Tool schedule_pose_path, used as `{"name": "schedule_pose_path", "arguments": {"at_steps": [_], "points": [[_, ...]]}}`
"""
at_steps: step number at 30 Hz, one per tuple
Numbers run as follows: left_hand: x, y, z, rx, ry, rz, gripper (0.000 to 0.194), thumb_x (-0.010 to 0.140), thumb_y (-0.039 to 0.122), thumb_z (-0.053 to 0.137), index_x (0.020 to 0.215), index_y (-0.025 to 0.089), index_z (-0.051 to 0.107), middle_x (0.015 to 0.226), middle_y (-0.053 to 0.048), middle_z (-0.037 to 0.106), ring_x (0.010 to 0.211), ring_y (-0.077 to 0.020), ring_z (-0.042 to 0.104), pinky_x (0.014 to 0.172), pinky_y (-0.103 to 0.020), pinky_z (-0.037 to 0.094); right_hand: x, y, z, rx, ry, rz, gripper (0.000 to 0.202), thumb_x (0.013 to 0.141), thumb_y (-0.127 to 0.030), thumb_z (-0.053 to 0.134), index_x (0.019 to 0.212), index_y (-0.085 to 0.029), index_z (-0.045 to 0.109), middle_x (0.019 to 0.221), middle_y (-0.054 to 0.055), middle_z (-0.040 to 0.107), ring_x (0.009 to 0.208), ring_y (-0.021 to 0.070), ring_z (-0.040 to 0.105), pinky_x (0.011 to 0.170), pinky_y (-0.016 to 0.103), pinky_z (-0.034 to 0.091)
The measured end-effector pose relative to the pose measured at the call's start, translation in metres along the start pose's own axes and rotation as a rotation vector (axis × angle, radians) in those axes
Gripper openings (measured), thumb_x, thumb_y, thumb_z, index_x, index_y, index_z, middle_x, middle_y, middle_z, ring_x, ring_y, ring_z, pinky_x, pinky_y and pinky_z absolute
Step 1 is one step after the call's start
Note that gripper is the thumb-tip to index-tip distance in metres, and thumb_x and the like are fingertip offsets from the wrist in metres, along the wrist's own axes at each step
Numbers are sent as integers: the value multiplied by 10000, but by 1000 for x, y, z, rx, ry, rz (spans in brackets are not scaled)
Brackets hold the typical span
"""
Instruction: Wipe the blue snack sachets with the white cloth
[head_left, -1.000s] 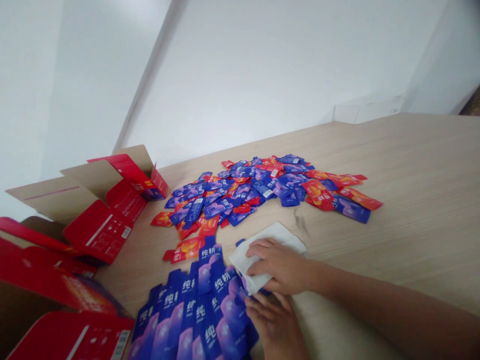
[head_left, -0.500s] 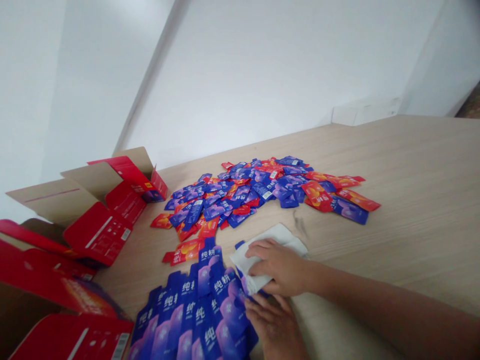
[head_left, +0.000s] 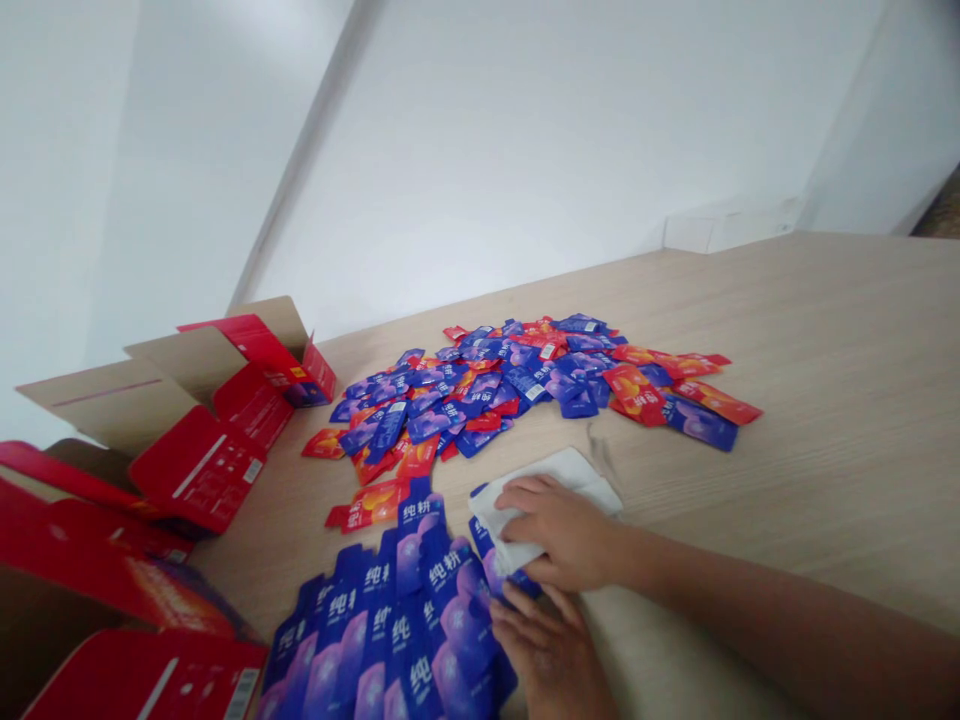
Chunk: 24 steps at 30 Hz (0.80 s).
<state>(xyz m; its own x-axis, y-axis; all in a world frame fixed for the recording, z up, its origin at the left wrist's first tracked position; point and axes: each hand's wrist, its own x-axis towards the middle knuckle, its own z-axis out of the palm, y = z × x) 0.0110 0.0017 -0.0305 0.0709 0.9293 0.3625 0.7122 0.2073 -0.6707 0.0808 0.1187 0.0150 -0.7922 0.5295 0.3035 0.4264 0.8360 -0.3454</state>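
Note:
My right hand (head_left: 559, 530) presses a folded white cloth (head_left: 581, 480), its fingers curled over the cloth. The cloth partly covers a purple-blue sachet (head_left: 486, 548). Just below, my left hand (head_left: 551, 640) lies with its fingers stretched out at the lower end of that sachet, touching it. To the left of my hands, several purple-blue sachets (head_left: 401, 630) lie face up in overlapping rows. A loose pile of purple-blue and red-orange sachets (head_left: 465, 385) spreads over the table beyond.
Open red cartons (head_left: 199, 465) with brown insides stand in a row along the left side. A red-orange sachet (head_left: 375, 503) lies between the pile and the rows. A white box (head_left: 709, 230) sits against the white wall at the back of the wooden table (head_left: 825, 380).
My right hand and the cloth have shifted slightly to the right, uncovering more of the sachet's printed front. My left hand has hardly moved.

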Motion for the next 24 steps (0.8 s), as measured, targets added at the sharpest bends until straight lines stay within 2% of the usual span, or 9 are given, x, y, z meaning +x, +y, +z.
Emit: {"name": "schedule_pose_path", "arguments": {"at_steps": [4,8,12,14,19,21,24], "points": [[-1,3,2,-5,-46,6,314,731,119,555,1008,176,692,1006,-235,685,922,-354,646,844,-530,465,1,-2,3,35,-35,-62,330,770,-350,619,1090,-277,649,1261,29,531,1181,230,396,1011,395,268],[-1,4,2,13,-52,7,358,710,101,576,1032,212,683,1038,-237,671,932,-355,642,846,-539,459,4,6,2,2,-12,57,351,769,-354,632,1109,-265,646,1247,57,537,1168,242,408,996,408,283],[-1,0,-1,13,-27,26,356,721,83,551,1022,216,686,1020,-235,679,917,-341,650,823,-518,478,3,12,-2,-37,21,140,320,748,-356,644,1036,-219,672,1215,84,551,1148,257,424,982,424,296],[0,-1,-3,6,-31,23,358,721,74,543,1017,211,689,1018,-236,678,914,-343,650,819,-517,481,1,11,-2,-38,25,117,316,734,-352,647,1013,-206,677,1219,87,549,1153,262,420,984,428,294],[0,-1,-3,-5,-64,28,326,740,90,525,1010,169,690,1003,-232,686,923,-346,647,841,-524,477,-1,0,2,35,-24,-78,315,779,-349,606,1079,-265,655,1261,43,535,1183,238,400,1007,407,274],[-1,0,-3,5,-78,33,337,751,94,516,1042,160,674,1023,-231,681,935,-339,644,854,-531,472,1,0,3,35,-33,-67,327,790,-353,604,1105,-280,646,1265,42,532,1185,238,400,1008,409,271],[-1,-1,-4,12,-79,50,370,748,78,514,1077,169,656,1055,-235,667,942,-332,643,851,-538,473,3,6,2,4,-22,36,354,774,-362,631,1116,-272,644,1259,61,533,1173,249,410,996,418,282]]}}
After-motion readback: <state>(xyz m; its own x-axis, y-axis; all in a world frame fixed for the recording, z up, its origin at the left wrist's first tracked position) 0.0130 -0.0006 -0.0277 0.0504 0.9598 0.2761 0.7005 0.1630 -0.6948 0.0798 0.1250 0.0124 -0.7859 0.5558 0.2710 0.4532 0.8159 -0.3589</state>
